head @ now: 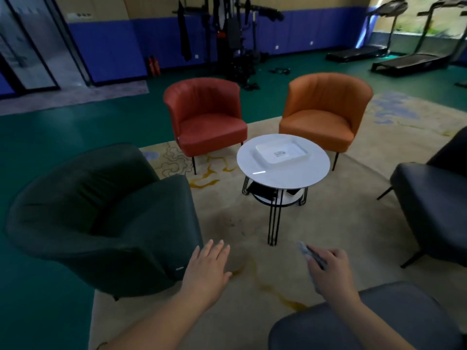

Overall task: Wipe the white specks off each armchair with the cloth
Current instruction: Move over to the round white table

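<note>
Five armchairs ring the round white table (283,170): the dark green armchair (101,218) at left, the red armchair (206,117) and orange armchair (326,109) beyond, the black armchair (434,198) at right and a grey armchair (353,322) nearest; no white specks are visible from here, so patches could easily be missed. The left hand (206,269) hangs flat with fingers straight, holding nothing, just beside the green chair's arm. The right hand (328,271) curls round the small bluish cloth (303,248), bunched so tight it may smear, not lift.
</note>
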The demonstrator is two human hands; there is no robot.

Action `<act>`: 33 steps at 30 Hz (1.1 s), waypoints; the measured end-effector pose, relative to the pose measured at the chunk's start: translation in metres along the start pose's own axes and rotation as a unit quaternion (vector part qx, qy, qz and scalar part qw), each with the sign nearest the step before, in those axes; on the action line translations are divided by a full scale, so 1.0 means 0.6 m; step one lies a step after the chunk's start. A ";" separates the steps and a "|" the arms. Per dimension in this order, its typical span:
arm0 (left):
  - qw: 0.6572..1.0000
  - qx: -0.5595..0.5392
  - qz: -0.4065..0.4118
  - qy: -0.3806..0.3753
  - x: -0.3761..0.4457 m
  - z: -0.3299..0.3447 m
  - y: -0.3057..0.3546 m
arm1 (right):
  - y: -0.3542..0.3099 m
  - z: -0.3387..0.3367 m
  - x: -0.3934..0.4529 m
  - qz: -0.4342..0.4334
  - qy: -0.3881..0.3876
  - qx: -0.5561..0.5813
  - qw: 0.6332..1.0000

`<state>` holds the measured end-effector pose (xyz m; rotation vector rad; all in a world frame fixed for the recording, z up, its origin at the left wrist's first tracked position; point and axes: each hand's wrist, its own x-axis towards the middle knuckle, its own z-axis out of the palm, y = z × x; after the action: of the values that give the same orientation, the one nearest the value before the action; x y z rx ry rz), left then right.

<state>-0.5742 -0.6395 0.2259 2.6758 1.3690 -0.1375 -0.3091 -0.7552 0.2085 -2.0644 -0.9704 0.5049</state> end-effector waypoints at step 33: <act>0.996 0.027 0.088 -0.021 0.720 -0.088 -0.009 | -0.021 0.008 0.609 0.054 0.134 -0.022 0.989</act>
<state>-0.3253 -0.2827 0.2168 2.8044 1.1258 -0.2129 -0.0885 -0.4637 0.2069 -2.1662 -0.7202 0.2522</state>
